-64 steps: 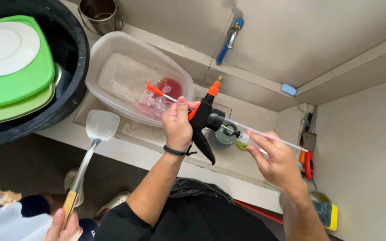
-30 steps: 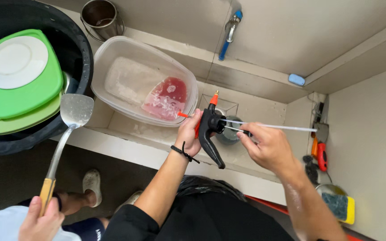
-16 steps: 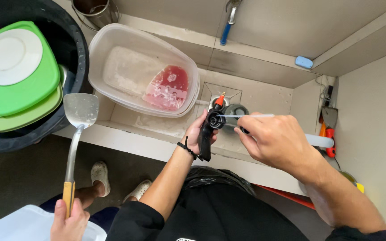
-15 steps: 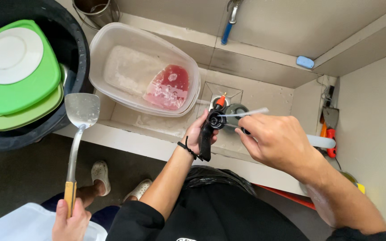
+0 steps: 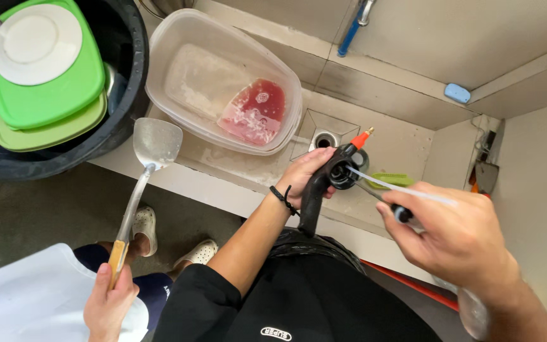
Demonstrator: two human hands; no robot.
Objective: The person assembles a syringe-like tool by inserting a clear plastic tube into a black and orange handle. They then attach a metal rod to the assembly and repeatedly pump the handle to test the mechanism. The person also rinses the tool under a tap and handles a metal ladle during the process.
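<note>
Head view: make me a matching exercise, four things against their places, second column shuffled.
Things:
1. black spray head
2. metal spatula
3. white plate
4. clear tub

Places:
a. on the green trays in the black basin
b. in the left hand's grip
c. on the sink ledge, reddish water in it
d. held up by another person's hand at the lower left

Pairs: 1-b, 2-d, 3-a, 4-c

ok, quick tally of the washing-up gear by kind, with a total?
Green plates: 2
White plate: 1
Clear tub: 1
Spatula, held by another person's hand: 1
Black spray head, in left hand: 1
Total: 6
</note>
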